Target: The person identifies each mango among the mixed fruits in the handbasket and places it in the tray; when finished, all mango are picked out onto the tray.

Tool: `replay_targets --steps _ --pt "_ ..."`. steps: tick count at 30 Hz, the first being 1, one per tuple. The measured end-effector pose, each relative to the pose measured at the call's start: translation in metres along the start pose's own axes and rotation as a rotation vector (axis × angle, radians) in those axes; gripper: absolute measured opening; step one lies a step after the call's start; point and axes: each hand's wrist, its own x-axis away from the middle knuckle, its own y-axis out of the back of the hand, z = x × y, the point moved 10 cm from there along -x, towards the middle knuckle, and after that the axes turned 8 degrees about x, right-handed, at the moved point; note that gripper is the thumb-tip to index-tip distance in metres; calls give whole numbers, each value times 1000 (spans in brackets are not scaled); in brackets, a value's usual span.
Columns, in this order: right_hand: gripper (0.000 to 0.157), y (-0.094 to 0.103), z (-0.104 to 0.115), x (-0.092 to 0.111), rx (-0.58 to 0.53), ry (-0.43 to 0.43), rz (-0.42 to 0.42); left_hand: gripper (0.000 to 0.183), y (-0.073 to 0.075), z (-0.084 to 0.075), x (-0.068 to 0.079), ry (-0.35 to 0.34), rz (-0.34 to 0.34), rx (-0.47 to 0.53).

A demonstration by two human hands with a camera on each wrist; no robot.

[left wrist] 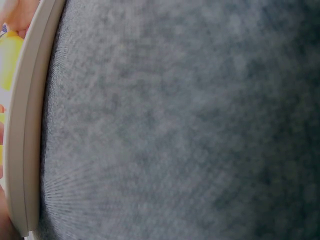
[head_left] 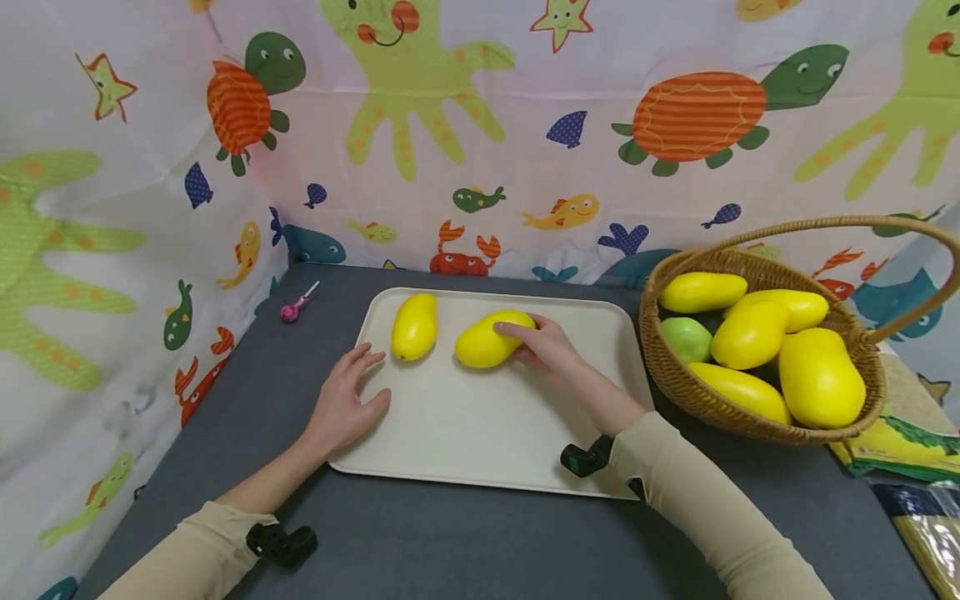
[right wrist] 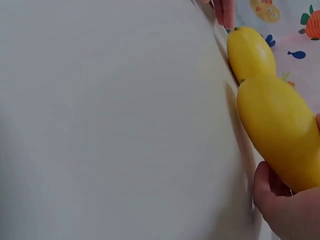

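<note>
My right hand (head_left: 553, 348) grips a yellow mango (head_left: 486, 342) over the back middle of a cream tray (head_left: 465, 433), thumb on top. In the right wrist view, fingers curl around the lower end of this mango (right wrist: 277, 125). A second yellow mango (head_left: 414, 327) lies on the tray to its left. My left hand (head_left: 347, 408) is at the tray's left edge, fingers loosely spread and holding nothing. Mostly dark tabletop fills the left wrist view, with the tray's rim (left wrist: 24, 120) along its left side.
A wicker basket (head_left: 667, 392) with a tall handle stands right of the tray, holding several yellow mangoes and a green fruit (head_left: 686, 340). A pink lollipop (head_left: 291, 312) lies at the back left. Packaged bags (head_left: 900, 425) sit at the far right. Patterned cloth encloses the table's back and left.
</note>
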Motion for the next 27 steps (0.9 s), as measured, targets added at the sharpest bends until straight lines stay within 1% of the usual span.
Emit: replay_targets --steps 6,9,13,20,23,27 --pt "74 0 0 -14 11 -17 -71 53 0 1 1 11 7 -1" --pt "74 0 0 -20 2 -18 -101 53 -1 1 0 17 10 -2" --pt "72 -2 2 -27 -6 -6 -111 53 -1 2 0 23 15 -2" --pt "63 -7 4 -35 100 0 -126 53 -2 3 0 26 18 -4" --pt "68 -10 5 -37 117 12 -129 53 -2 3 0 26 16 -4" --pt "77 -10 8 -38 193 25 -167 53 -1 2 0 21 14 0"
